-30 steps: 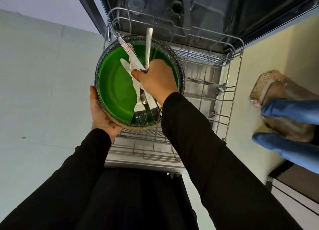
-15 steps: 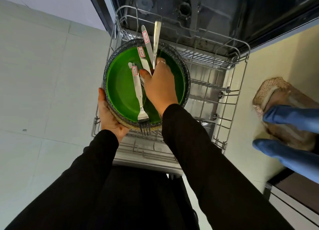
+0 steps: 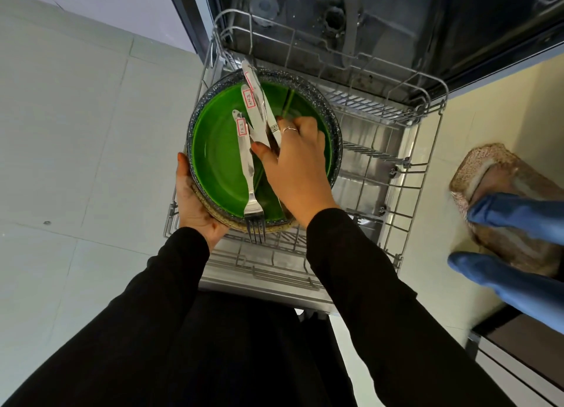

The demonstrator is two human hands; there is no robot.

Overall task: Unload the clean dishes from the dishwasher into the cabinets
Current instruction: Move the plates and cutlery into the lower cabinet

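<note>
Two black sleeves are reaching forward from the bottom of the view over the pulled-out rack (image 3: 406, 211). The left hand (image 3: 195, 206) is cupping the plate (image 3: 216, 162) from beneath at its near left edge, thumb lying up along the rim and fingers hidden under it, so it is gripping the plate and carrying it above the rack. The right hand (image 3: 297, 165) is lying palm down across the right half of the plate, a ring on one finger, its thumb and fingers closing on a bunch of cutlery handles.

One fork (image 3: 248, 174) is lying apart from that bunch on the green face, tines hanging over the near rim, a red-edged label on its handle. Beside it, at least two more labelled handles are fanning out toward the far rim; a knife (image 3: 254, 116) is the clearest, and a patterned handle is showing just beside the fingers. Their working ends are covered by the hand, so the exact count is hard to give.

Farther off, the dishwasher (image 3: 381, 19) tub is standing open, dark inside. At the right edge a second person's blue-clad limbs are partly cut off, resting on a speckled mat (image 3: 479, 168).
</note>
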